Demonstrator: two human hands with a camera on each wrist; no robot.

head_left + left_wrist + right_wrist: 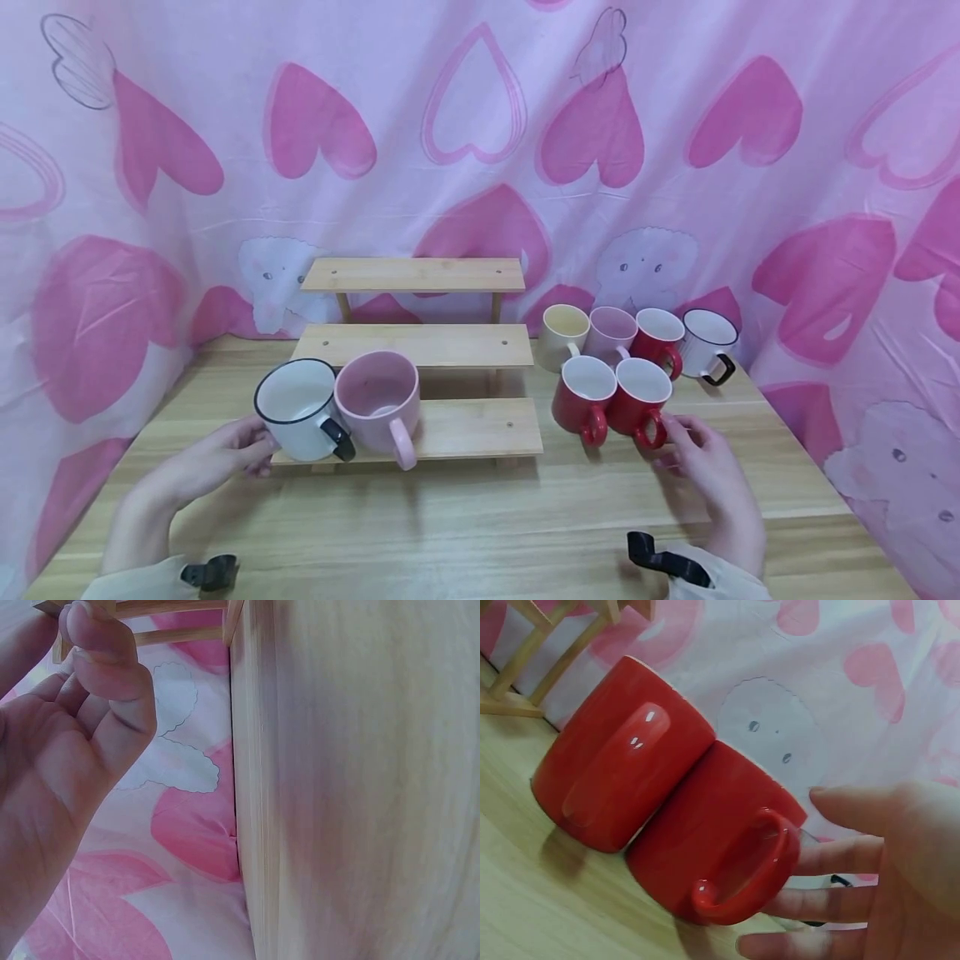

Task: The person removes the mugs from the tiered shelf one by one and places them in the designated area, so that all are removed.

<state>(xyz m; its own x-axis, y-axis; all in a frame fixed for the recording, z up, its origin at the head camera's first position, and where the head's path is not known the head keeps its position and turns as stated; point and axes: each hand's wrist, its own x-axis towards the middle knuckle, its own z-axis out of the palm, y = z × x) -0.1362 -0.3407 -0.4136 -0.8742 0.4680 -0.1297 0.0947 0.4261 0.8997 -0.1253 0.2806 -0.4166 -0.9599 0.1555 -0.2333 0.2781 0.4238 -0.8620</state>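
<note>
My left hand (213, 458) is at the left end of the wooden step shelf (480, 429), with thumb and index finger pinching the end of its lowest board. On that board stand a white mug with a black rim (288, 408) and a pink mug (378, 400), handles turned toward me. At the right, my right hand (708, 458) reaches beside a red mug (637, 387). Its fingers (832, 859) are fairly straight, their tips right at the red handle, the thumb apart above them. Another red mug (622, 757) stands against this one.
Behind the red mugs stand a cream mug (558, 342), a lilac mug (609, 329), a third red mug (658, 333) and another white mug with black trim (701, 350). A heart-patterned curtain (480, 208) hangs behind the wooden table (420, 542).
</note>
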